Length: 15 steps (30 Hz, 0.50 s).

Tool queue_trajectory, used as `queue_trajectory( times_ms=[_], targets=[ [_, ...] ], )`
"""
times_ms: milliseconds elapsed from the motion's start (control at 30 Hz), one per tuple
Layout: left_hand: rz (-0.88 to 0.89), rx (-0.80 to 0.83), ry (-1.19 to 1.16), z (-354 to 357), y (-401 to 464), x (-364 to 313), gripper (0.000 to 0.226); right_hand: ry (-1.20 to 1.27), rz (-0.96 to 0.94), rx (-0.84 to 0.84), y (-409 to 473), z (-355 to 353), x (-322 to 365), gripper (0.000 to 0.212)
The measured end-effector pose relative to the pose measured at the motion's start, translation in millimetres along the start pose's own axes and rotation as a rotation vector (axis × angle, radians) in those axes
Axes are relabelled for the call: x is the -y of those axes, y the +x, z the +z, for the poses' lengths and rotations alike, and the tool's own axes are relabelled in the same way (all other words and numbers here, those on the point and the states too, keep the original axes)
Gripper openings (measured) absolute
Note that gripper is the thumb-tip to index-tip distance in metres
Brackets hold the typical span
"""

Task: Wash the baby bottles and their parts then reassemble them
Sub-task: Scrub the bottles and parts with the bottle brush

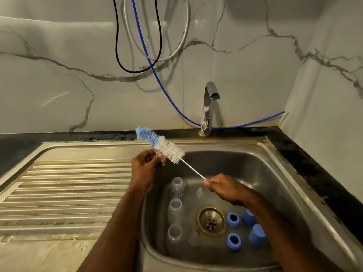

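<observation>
My right hand (224, 188) grips the wire handle of a blue and white bottle brush (160, 145) held over the sink. My left hand (146, 163) pinches a small clear part (160, 155), likely a teat, against the white bristles. Three clear baby bottles (175, 211) lie in a row on the left of the sink basin (255, 173). Two blue screw rings (233, 219) and two blue caps (257, 235) sit right of the drain (211, 220). A clear teat (200, 192) stands behind the drain, and another clear part (193, 239) lies in front of it.
A chrome tap (209, 107) stands behind the basin, with no water running. The ribbed steel drainboard (64, 189) stretches to the left. A blue hose (245, 124) runs along the marble wall, and black and grey cables (137, 46) hang above.
</observation>
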<state>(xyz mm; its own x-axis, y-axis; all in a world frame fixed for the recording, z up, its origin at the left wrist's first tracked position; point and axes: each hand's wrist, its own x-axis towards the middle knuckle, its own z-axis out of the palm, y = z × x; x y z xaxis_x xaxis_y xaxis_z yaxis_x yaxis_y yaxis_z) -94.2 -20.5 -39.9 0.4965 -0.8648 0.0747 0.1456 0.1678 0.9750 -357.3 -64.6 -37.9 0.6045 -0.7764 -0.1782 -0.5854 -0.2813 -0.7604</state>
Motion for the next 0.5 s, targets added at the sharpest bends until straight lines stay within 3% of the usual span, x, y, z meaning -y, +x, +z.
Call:
queue_trajectory(
  times_ms=[100,200,267,367,500],
  targets=[
    [-0.016,0.025,-0.022,2,-2,0,0.015,0.018,0.003,0.038,1,0,3,0.048],
    [-0.015,0.252,0.193,14,-10,8,0.010,-0.058,-0.064,0.018,3,10,5,0.046],
    [-0.006,0.314,0.193,20,-13,9,0.010,-0.094,-0.081,-0.040,4,12,6,0.047],
    [-0.029,0.186,0.030,19,-11,0,0.009,-0.095,-0.069,-0.135,5,5,1,0.050],
    [-0.044,0.053,-0.149,16,-8,-3,0.009,-0.109,-0.080,-0.089,5,-1,-1,0.049]
  ],
)
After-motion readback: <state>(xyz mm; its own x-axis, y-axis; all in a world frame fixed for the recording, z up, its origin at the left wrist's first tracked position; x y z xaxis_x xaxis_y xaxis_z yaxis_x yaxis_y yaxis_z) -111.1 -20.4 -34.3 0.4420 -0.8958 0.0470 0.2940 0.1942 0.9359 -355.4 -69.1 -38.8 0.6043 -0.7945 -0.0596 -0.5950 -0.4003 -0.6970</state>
